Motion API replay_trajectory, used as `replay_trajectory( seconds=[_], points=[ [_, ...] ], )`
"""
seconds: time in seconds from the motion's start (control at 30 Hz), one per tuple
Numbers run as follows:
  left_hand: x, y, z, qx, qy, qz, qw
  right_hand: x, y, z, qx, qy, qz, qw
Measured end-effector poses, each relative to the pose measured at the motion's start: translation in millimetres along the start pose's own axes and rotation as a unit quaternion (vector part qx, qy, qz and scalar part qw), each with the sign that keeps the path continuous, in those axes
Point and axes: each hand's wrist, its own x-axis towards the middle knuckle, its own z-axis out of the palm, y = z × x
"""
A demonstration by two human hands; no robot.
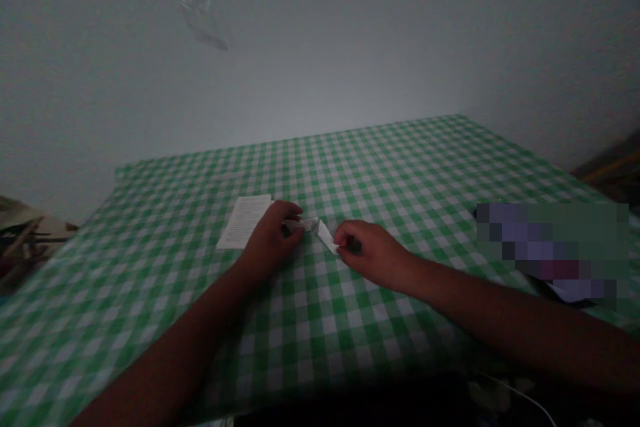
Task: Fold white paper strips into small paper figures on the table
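We are leaning both forearms over the checked tabletop (350, 347). Our right hand (375, 250) is pinching one end of the folded printed paper (327, 238) near the tabletop's middle; our left hand (273, 233), loosely curled, is gripping the other, apparently for steadiness. Printed sheets (243, 223) are lying beside it, toward the left edge, probably for easy reach.

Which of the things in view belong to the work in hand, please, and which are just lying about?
In hand:
folded white printed paper, at the fingers of the left hand and right hand
flat white printed paper beside the left hand, probably

Lying about:
pixelated dark item on the green-and-white checked tablecloth
thin white cable
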Motion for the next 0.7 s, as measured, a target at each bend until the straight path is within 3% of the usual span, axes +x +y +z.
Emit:
replay_trajectory(
  seconds=[0.07,0.17,0.33,0.53,0.7],
  points=[
    [-1.4,0.9,-0.3,-0.034,-0.022,0.009,0.999,1.6,0.6,-2.6,0.035,0.035,0.041,0.998],
    [-2.2,4.1,-2.6,-0.09,-0.063,0.036,0.993,3.9,3.3,-5.3,0.061,0.07,0.051,0.994],
    [-5.9,13.0,-2.9,-0.183,-0.129,0.041,0.974,5.3,6.4,-5.6,0.092,0.06,0.057,0.992],
    [-7.8,17.1,4.3,-0.244,-0.135,0.042,0.959,5.1,5.2,-2.4,0.106,0.011,0.072,0.992],
    [-7.3,14.0,10.2,-0.305,-0.13,0.013,0.943,6.3,7.8,-1.9,0.096,0.013,0.069,0.993]
  ],
)
